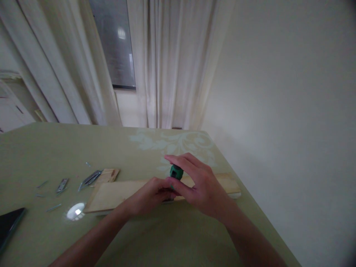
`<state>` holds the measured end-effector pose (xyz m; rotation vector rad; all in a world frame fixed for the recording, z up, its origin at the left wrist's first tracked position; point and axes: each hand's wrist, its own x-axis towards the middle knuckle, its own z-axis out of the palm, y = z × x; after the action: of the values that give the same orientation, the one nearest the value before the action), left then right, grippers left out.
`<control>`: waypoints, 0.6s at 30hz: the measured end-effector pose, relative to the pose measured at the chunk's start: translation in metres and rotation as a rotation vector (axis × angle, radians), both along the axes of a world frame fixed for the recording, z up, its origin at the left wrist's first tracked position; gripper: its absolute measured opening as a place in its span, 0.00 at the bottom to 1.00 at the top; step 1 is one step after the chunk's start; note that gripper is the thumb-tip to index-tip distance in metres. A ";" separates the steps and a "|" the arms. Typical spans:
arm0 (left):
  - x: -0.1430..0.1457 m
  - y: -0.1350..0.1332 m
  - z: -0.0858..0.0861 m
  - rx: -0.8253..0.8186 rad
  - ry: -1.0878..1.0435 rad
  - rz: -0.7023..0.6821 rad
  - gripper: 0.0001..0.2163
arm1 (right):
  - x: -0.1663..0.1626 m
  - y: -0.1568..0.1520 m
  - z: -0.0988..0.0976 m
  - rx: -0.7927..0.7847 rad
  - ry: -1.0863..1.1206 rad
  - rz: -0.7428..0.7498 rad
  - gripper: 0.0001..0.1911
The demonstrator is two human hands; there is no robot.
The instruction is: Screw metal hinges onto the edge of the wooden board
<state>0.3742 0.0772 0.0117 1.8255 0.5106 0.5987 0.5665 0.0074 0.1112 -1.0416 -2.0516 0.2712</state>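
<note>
A screwdriver with a green and black handle [176, 172] stands nearly upright over a pale wooden board [119, 192]. My right hand [201, 185] is wrapped round the handle, its fingers over the top and thumb at the near side. Just left of it, my left hand [151, 194] has its fingers pinched together low by the screwdriver, at the board's near edge. A small dark piece [168, 200] shows beneath those fingertips, too hidden to name. The screwdriver's shaft and tip are covered by my hands.
Left of the board lie a small wooden piece [109, 175], several metal hinges [91, 178], another hinge [62, 185] and loose screws [54, 207]. A dark flat device [11, 224] sits at the left edge. The green table [178, 241] meets a white wall [292, 129] on the right.
</note>
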 end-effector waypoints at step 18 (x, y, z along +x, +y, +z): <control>-0.001 0.000 0.000 -0.095 -0.007 0.011 0.07 | 0.000 -0.003 -0.002 0.029 -0.056 -0.074 0.27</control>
<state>0.3732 0.0770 0.0115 1.7314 0.5362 0.5787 0.5662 0.0048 0.1088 -1.1164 -2.0553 0.1757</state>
